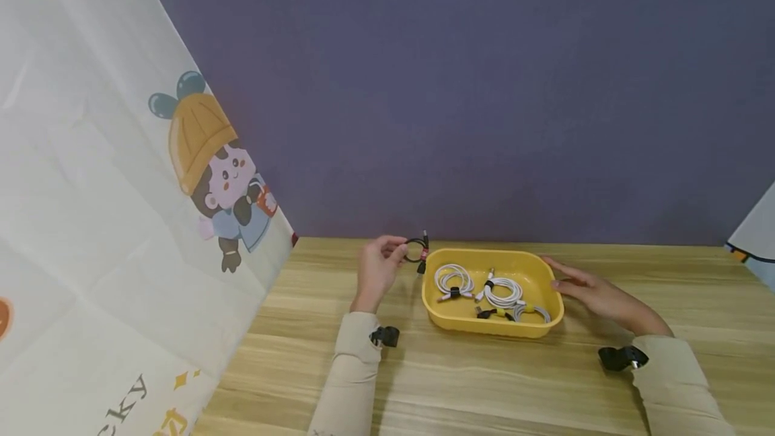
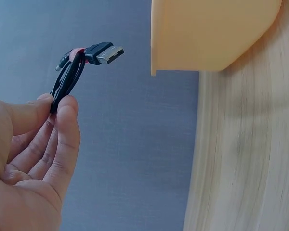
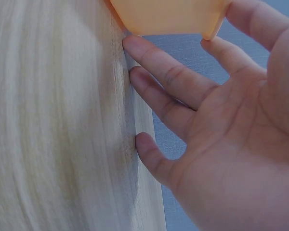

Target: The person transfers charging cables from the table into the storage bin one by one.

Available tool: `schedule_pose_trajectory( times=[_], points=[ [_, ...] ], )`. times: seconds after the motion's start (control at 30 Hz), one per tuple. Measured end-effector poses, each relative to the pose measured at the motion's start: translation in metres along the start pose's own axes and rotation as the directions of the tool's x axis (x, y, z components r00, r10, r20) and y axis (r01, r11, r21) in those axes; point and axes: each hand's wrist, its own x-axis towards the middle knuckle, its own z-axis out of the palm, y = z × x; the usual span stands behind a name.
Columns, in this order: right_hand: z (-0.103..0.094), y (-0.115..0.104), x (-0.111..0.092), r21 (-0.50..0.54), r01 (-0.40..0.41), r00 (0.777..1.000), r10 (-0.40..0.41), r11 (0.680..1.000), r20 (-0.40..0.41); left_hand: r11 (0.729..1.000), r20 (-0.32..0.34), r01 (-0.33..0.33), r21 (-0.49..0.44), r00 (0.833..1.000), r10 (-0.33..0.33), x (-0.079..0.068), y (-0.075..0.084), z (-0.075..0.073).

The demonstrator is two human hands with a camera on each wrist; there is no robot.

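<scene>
My left hand (image 1: pixel 377 271) pinches a coiled black USB cable (image 1: pixel 416 251) between thumb and fingertips, just off the left end of a yellow plastic basket (image 1: pixel 490 325). In the left wrist view, a pinkish-red tie (image 2: pixel 75 54) binds the coil, and its metal USB plug (image 2: pixel 111 54) points toward the basket. At the opposite end, my right hand (image 1: pixel 605 296) touches the basket's rim with thumb and forefinger, its fingers fairly straight. Inside the basket lie two coiled white cables (image 1: pixel 505 293) with black ties and a grey cable (image 1: pixel 535 313) with black plug and yellow tie.
The basket stands on a wood-grain table (image 1: pixel 484 382) near its back edge. A dark blue-grey panel (image 1: pixel 484 99) rises behind it. On the left hangs a white printed sheet (image 1: pixel 91 187) with a cartoon figure. A black cord (image 1: pixel 751 254) shows at the far right.
</scene>
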Motion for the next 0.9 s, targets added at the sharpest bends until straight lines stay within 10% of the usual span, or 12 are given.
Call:
schedule_pose_trajectory(
  times=[0.9],
  points=[
    [0.001,-0.005,-0.001,0.011,-0.003,1.000,0.003,1.000,0.006,0.996,0.055,-0.092,0.016,0.994,0.091,-0.007,0.014,0.019]
  ],
)
